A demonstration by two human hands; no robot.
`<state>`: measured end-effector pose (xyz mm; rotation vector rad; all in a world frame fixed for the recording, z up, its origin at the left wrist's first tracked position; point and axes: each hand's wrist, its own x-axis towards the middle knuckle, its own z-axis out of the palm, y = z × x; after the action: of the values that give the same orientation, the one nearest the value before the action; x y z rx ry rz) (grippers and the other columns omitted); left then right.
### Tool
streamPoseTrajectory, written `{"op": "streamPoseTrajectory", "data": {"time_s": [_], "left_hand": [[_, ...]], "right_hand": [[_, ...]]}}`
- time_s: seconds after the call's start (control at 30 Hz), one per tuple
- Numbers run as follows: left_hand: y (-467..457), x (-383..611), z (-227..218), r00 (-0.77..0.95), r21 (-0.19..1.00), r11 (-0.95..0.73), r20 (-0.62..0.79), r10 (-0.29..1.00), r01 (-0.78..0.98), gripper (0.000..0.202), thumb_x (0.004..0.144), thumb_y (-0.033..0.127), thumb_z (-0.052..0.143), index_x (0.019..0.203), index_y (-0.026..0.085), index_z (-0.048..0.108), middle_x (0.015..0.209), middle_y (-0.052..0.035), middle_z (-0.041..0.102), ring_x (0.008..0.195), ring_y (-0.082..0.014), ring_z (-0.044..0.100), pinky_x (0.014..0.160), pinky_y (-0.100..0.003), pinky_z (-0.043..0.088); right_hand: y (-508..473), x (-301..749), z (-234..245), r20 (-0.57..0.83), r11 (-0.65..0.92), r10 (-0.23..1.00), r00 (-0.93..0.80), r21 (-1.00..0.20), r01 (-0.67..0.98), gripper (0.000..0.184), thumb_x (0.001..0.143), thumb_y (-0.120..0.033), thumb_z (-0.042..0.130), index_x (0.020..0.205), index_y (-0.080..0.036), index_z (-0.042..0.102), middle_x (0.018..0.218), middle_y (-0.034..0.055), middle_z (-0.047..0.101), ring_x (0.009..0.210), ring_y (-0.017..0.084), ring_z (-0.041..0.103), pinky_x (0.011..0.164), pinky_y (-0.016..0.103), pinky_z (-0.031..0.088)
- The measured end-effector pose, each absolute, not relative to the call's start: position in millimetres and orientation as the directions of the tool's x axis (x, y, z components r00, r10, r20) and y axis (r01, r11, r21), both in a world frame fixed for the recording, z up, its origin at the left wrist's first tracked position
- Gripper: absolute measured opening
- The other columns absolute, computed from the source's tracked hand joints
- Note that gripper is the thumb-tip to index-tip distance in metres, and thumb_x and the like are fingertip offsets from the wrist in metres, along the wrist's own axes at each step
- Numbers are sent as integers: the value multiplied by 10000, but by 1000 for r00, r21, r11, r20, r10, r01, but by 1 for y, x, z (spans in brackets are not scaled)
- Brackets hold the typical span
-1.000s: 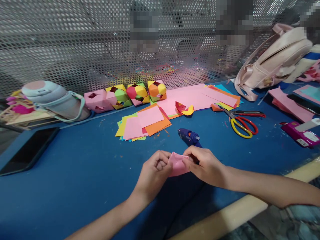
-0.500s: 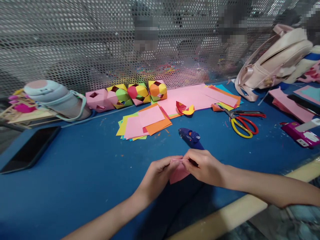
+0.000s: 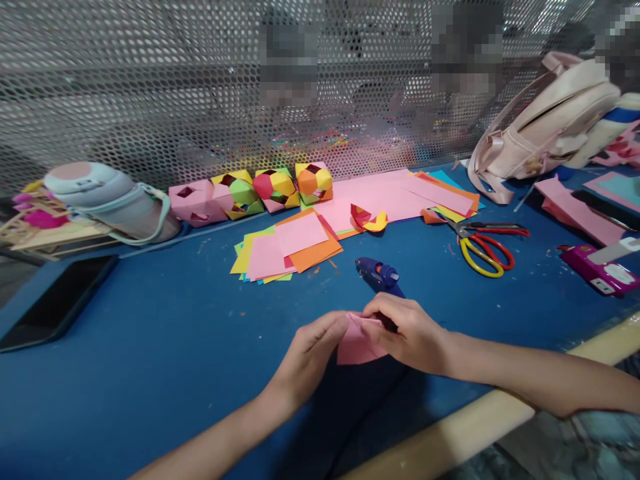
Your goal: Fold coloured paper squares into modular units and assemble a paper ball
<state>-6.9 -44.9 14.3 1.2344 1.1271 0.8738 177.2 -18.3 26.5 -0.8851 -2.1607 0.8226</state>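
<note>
A small piece of pink paper [image 3: 357,348] is held up above the blue table, near its front edge. My left hand [image 3: 316,348] is closed on the paper's left side, thumb along the top. On the right side, my right hand [image 3: 406,330] pinches its upper edge between thumb and fingers. Part of the paper is hidden by the fingers. A dark blue glue gun [image 3: 379,273] lies just beyond my right hand. Farther back is a stack of coloured paper squares [image 3: 270,257], with a folded red and yellow paper piece [image 3: 369,218] to its right.
Folded paper balls [image 3: 277,189] stand in a row by the perforated metal screen [image 3: 200,87]. Scissors [image 3: 483,253], a pink backpack [image 3: 560,127] and a magenta tool [image 3: 600,267] are on the right. A bottle [image 3: 113,203] and a phone [image 3: 57,300] are on the left.
The pink paper has tilted and spread, so more of its face shows between my hands. My right thumb now lies across its front. Both hands stay in nearly the same place.
</note>
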Motion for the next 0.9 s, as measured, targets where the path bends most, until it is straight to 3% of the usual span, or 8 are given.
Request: {"op": "streamPoseTrajectory", "data": {"time_s": [0.2, 0.57, 0.77, 0.9], "left_hand": [[-47, -2, 23, 250, 985, 74, -113, 962, 159, 264, 851, 335, 505, 785, 161, 692, 727, -15, 652, 723, -152, 555, 676, -226, 440], [-48, -3, 20, 249, 960, -45, -26, 968, 278, 244, 856, 291, 492, 824, 161, 697, 726, -11, 665, 689, -135, 562, 639, -204, 441], [-48, -3, 20, 284, 944, -91, -3, 959, 317, 257, 874, 287, 469, 880, 179, 701, 788, -18, 699, 714, -146, 599, 653, -211, 454], [-49, -2, 21, 296, 937, -101, -3, 955, 334, 250, 875, 278, 469, 892, 186, 700, 803, -18, 707, 720, -150, 608, 656, -210, 451]], "right_hand": [[-21, 174, 28, 294, 508, 786, -543, -809, 296, 193, 917, -271, 447, 809, -161, 563, 758, 19, 554, 702, 109, 506, 647, 224, 409], [-23, 170, 34, -48, 78, 881, -471, -966, 246, 164, 857, -304, 539, 811, -152, 581, 707, -24, 554, 632, 78, 489, 556, 178, 380], [-23, 169, 35, -54, 75, 890, -453, -962, 263, 142, 828, -270, 571, 759, -146, 577, 661, -30, 538, 593, 74, 461, 531, 179, 369], [-24, 170, 31, 25, 180, 892, -452, -936, 304, 144, 838, -258, 558, 751, -146, 579, 668, -18, 554, 593, 79, 462, 532, 188, 370]]}}
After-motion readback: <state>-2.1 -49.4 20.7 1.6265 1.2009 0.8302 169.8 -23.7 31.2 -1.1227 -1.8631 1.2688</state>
